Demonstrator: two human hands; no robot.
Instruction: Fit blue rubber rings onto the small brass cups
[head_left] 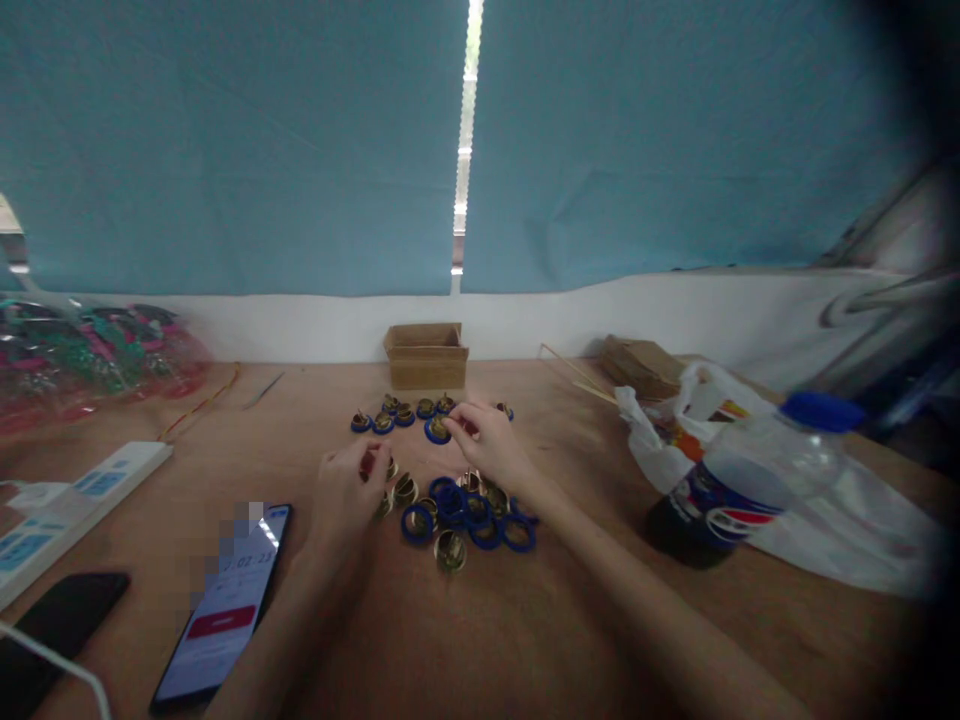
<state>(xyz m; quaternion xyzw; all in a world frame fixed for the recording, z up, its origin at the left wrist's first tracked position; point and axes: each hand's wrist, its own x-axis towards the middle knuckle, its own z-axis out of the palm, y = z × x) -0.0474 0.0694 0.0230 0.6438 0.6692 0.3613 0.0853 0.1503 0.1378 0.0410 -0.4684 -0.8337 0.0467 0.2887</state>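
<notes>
My right hand point(486, 440) pinches a round gold-coloured metal piece with a blue ring around it point(437, 430), just above or on the table. My left hand point(351, 480) has its fingers curled together; what they hold, if anything, I cannot make out. Beside its fingertips lie loose gold-coloured round pieces point(405, 488). Nearer to me is a heap of loose blue rings point(517, 533), mixed with more gold pieces such as one at the front point(450, 551). Beyond my hands, several gold pieces seated in blue rings point(382, 423) form a loose row.
A small open cardboard box point(427, 372) stands at the back. To the left are a lit phone point(232, 610), a dark phone-like object point(64, 630), a power strip point(90, 500) and plastic-wrapped goods point(97, 350). A Pepsi bottle point(739, 500) and plastic bag point(840, 530) occupy the right.
</notes>
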